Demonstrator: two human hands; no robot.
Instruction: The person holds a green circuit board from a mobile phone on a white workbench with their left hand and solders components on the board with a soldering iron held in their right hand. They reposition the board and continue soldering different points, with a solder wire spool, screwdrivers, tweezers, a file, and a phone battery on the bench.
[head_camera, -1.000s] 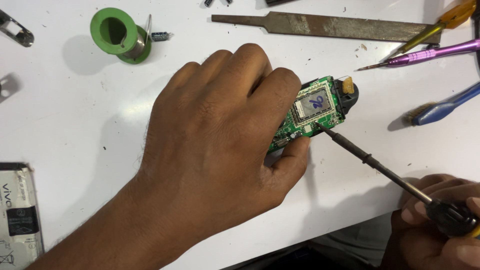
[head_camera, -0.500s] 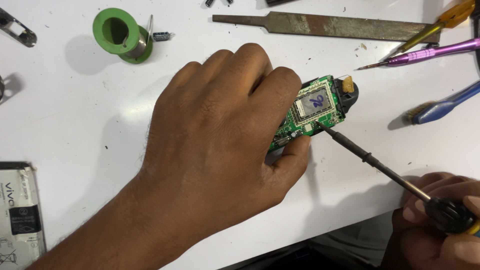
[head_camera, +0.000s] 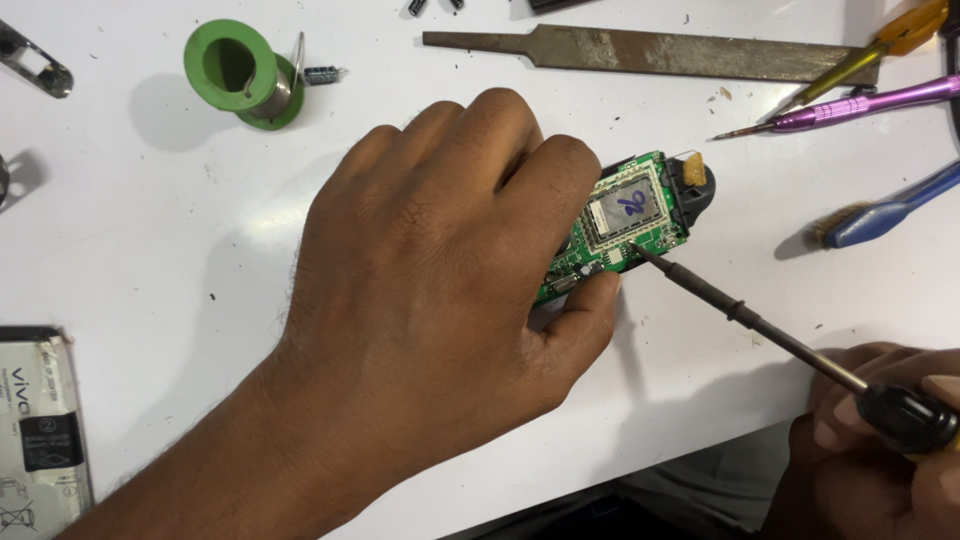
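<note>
White table (head_camera: 150, 250) | left hand (head_camera: 440, 270) grip pins, half-hides circuit board (head_camera: 625, 225) | right hand (head_camera: 880, 440) cut off, grips screwdriver (head_camera: 760, 325)

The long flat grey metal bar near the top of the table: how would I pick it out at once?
Start at the white table and look along its far edge, beyond the left hand holding the green circuit board. The long flat grey metal file lies there, tapering to a narrow tang at its left end. Unlike the purple-handled tool and blue-handled brush nearby, it is bare, handle-less metal.
</note>
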